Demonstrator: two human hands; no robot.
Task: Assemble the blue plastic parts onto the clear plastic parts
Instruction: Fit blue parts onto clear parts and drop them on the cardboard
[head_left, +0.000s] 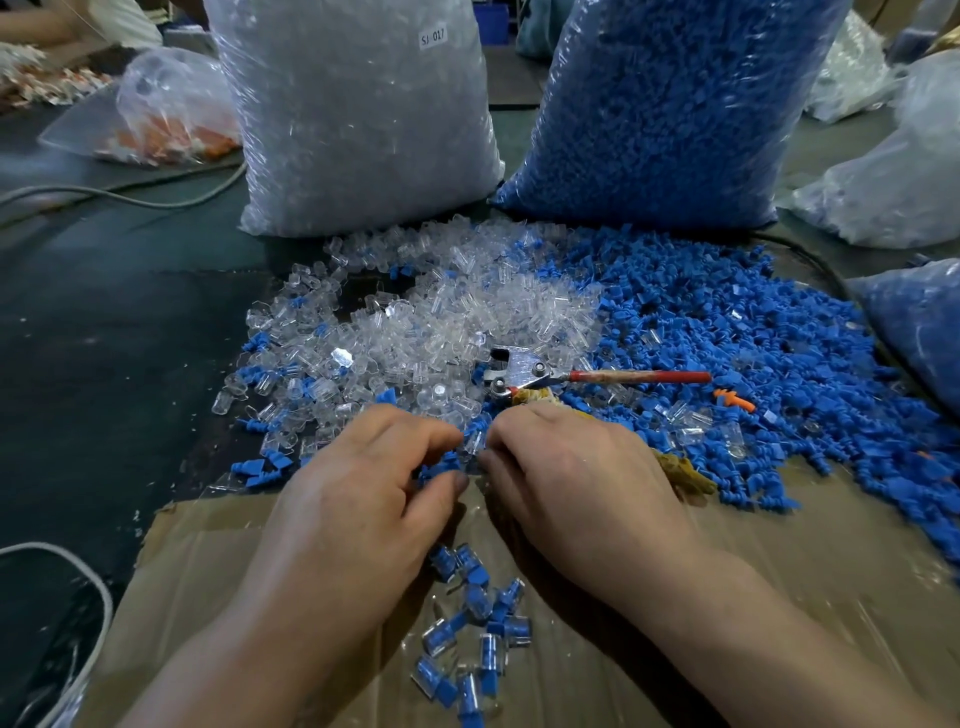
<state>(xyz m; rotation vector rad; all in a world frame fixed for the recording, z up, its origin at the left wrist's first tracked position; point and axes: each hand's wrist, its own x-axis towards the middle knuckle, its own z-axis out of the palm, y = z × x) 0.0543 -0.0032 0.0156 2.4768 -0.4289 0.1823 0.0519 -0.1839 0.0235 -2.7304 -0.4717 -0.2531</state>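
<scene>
1. Dark green table top (130, 338) fills the work area, with a flattened brown cardboard sheet (779, 545) lying on its near edge.
2. At the back stands a tall transparent plastic sack (358, 130) packed with clear plastic parts; a white label (432, 37) on it reads "SJ 017".
3. Just beside it, to the right, stands a second tall transparent sack (665, 114) packed with blue plastic parts.
4. A smaller bag (171, 109) at far left holds orange pieces, and another bag (914, 322) at the right edge holds blue ones.
5. In front of the sacks lie a loose heap of clear parts (447, 312) and a loose heap of blue parts (727, 322), mixed where they meet.
6. A metal hand tool with a red handle (597, 376) lies across the two heaps.
7. The left hand (363, 483) has curled fingers and pinches a small blue plastic part (441, 467) at the cardboard's far edge.
8. The right hand (576, 478) pinches a small clear plastic part (475, 440), touching the blue one.
9. A cluster of joined blue-and-clear pieces (478, 623) lies on the cardboard between the forearms.
</scene>
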